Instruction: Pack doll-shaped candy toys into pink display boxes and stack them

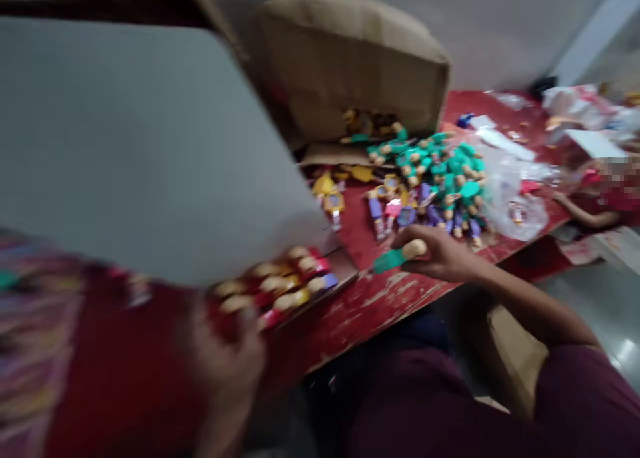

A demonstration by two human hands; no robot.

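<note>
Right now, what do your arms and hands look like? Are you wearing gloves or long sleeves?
No gloves: the right hand is bare, and so is the forearm, up to a short dark maroon sleeve. No watch or band shows on that wrist. The left hand is blurred, but it looks bare too.

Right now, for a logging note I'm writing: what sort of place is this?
Probably a small toy workshop or packing room. A worn red table holds a heap of small teal and purple toy figures, an open cardboard carton stands behind them, and a co-worker's arm lies at the far end.
</note>
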